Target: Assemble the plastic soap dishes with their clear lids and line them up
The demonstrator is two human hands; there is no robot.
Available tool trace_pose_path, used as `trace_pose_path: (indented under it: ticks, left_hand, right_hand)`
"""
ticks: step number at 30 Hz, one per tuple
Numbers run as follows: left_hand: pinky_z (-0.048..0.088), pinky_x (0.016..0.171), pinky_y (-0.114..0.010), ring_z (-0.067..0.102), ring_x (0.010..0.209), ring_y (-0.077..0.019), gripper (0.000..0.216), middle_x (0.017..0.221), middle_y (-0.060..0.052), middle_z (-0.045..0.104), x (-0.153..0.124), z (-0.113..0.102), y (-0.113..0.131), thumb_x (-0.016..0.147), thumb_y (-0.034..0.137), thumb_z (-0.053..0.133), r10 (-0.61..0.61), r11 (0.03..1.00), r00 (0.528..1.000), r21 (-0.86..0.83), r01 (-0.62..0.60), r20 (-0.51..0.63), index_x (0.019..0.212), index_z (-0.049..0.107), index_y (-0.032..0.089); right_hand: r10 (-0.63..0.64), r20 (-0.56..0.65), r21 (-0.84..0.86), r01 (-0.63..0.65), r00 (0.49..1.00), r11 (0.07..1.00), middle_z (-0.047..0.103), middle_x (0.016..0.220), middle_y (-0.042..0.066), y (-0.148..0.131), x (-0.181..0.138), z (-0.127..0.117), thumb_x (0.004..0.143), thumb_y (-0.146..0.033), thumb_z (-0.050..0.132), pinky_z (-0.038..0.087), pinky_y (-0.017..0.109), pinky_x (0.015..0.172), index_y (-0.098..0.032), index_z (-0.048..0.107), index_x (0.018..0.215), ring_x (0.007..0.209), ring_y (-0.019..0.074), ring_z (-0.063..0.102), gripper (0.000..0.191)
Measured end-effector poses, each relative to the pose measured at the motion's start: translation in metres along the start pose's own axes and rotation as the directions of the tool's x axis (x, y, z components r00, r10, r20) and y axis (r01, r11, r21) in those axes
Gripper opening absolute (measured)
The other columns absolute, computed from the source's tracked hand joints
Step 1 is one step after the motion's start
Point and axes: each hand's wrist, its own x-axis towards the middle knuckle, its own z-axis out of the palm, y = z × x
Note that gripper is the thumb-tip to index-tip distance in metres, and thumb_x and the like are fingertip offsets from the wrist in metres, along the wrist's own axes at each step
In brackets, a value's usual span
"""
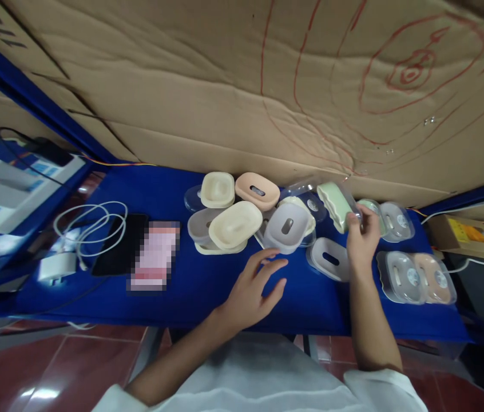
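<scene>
My right hand grips a pale green soap-dish piece with a clear lid, held tilted above the blue table. My left hand hovers open over the blue surface, fingers spread, just in front of a heap of soap dishes. Nearest to it are a grey lid and a cream dish. A white-grey tray with a slot lies between my two hands.
More dishes lie behind: a cream one and a peach one. Closed clear-lidded dishes sit at the right. A black phone, white charger and cable lie at the left. A cardboard wall stands behind.
</scene>
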Motion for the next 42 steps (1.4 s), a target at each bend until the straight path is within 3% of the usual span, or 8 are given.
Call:
trace_pose_path:
  ticks: [8,15,19,25,29,33,39,42]
  left_hand:
    - [0.047,0.125,-0.056,0.055,0.147,-0.0330,0.048,0.155,-0.015,0.056,0.029,-0.013,-0.013,0.103,0.023,0.065,-0.065,0.992,0.995,-0.105,0.072,0.071,0.149,0.057,0.028]
    - [0.057,0.113,-0.057,0.057,0.147,-0.0362,0.115,0.168,-0.016,0.042,0.068,-0.008,-0.021,0.088,0.049,0.087,-0.183,0.743,0.980,-0.643,0.187,0.074,0.171,0.008,0.041]
    - [0.058,0.112,-0.059,0.056,0.147,-0.0381,0.115,0.166,-0.016,0.043,0.084,-0.013,-0.035,0.076,0.057,0.094,-0.222,0.717,0.974,-0.670,0.192,0.042,0.165,0.023,0.039]
    - [0.058,0.112,-0.055,0.058,0.144,-0.0361,0.109,0.163,-0.015,0.045,0.079,-0.020,-0.043,0.073,0.056,0.097,-0.286,0.733,0.957,-0.651,0.195,-0.036,0.157,0.030,0.036]
    - [0.059,0.109,-0.054,0.062,0.139,-0.0346,0.104,0.159,-0.015,0.050,0.078,-0.019,-0.045,0.079,0.060,0.092,-0.299,0.737,0.953,-0.645,0.205,-0.039,0.157,0.028,0.035]
    - [0.058,0.110,-0.057,0.063,0.137,-0.0356,0.108,0.158,-0.017,0.051,0.078,-0.022,-0.047,0.081,0.069,0.087,-0.275,0.764,0.961,-0.616,0.194,-0.038,0.161,0.025,0.033]
    - [0.053,0.120,-0.055,0.048,0.154,-0.0357,0.105,0.169,-0.015,0.040,0.084,-0.036,-0.053,0.089,0.067,0.080,-0.209,0.893,0.964,-0.435,0.118,-0.168,0.167,0.016,0.037]
    - [0.057,0.115,-0.051,0.050,0.153,-0.0351,0.098,0.169,-0.017,0.040,0.086,-0.045,-0.066,0.094,0.062,0.077,-0.221,0.948,0.947,-0.279,0.153,-0.233,0.168,0.019,0.034]
  right_hand:
    - [-0.421,0.079,-0.063,0.426,0.904,0.903,0.065,0.133,0.016,-0.025,-0.040,0.023,0.100,-0.049,0.064,0.053,0.063,0.113,-0.022,0.063,0.137,0.130,0.0350,0.065,0.045]
    - [-0.535,0.143,0.286,0.482,0.833,0.828,0.060,0.136,0.014,-0.038,-0.056,0.028,0.100,-0.055,0.062,0.056,0.062,0.108,-0.029,0.057,0.141,0.129,0.0360,0.065,0.049]
    - [-0.461,0.262,0.365,0.355,0.848,0.861,0.062,0.136,0.014,-0.047,-0.052,0.033,0.102,-0.057,0.058,0.057,0.062,0.108,-0.029,0.057,0.135,0.131,0.0358,0.066,0.043]
    - [-0.324,0.283,0.145,0.293,0.903,0.945,0.063,0.146,0.015,-0.035,-0.025,0.032,0.106,-0.051,0.058,0.044,0.063,0.122,-0.025,0.060,0.138,0.145,0.0333,0.057,0.041]
    - [-0.454,0.508,0.109,0.468,0.732,0.877,0.059,0.159,0.012,-0.053,-0.028,0.029,0.111,-0.059,0.043,0.024,0.069,0.132,-0.030,0.051,0.158,0.158,0.0349,0.044,0.057]
    - [-0.604,0.630,0.382,0.483,0.488,0.788,0.067,0.150,0.011,-0.089,-0.030,0.039,0.110,-0.049,0.055,0.044,0.053,0.124,-0.029,0.056,0.156,0.141,0.0294,0.063,0.050]
    - [-0.426,0.543,0.275,0.325,0.724,0.905,0.080,0.119,0.005,-0.101,0.002,0.048,0.113,-0.046,0.048,0.060,0.038,0.096,-0.025,0.073,0.129,0.106,0.0232,0.076,0.036]
    - [-0.485,0.525,0.123,0.501,0.700,0.856,0.078,0.131,0.008,-0.086,0.020,0.052,0.112,-0.045,0.052,0.050,0.047,0.114,-0.025,0.071,0.133,0.125,0.0273,0.071,0.035]
